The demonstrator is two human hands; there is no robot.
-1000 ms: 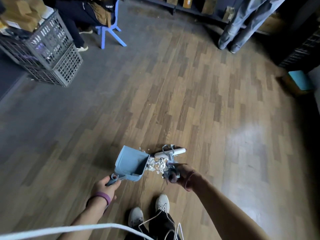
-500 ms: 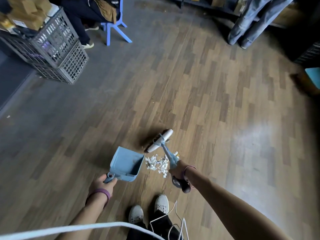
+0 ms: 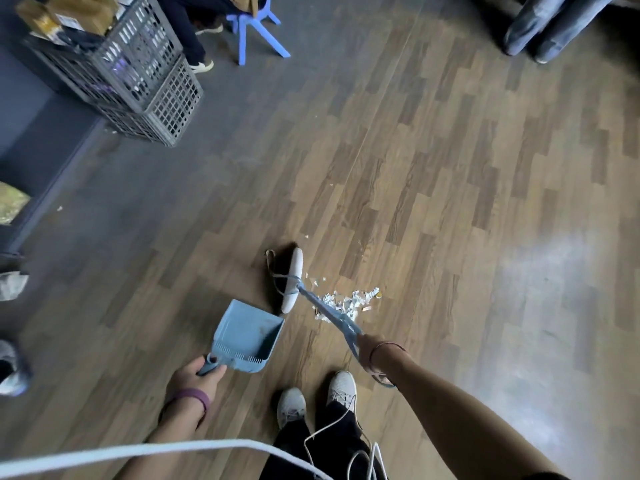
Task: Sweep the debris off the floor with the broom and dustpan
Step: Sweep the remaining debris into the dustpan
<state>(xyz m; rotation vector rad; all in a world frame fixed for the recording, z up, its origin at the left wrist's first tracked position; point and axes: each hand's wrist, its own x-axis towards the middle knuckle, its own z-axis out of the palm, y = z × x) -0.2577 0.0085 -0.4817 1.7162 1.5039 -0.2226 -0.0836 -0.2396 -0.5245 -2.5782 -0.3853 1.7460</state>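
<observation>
**Debris beside the broom, dustpan to its left**

The debris (image 3: 348, 301), pale scraps, lies on the wood floor (image 3: 450, 188) just below frame centre, right of the broom (image 3: 292, 280) head and under its blue handle. The right hand (image 3: 369, 353) is closed around that handle. Lower left of the pile, the dustpan (image 3: 246, 336) rests mouth toward the broom, the left hand (image 3: 194, 377) gripping its handle. White shoes (image 3: 317, 398) stand below. Grey crates (image 3: 138, 77) sit upper left.
</observation>
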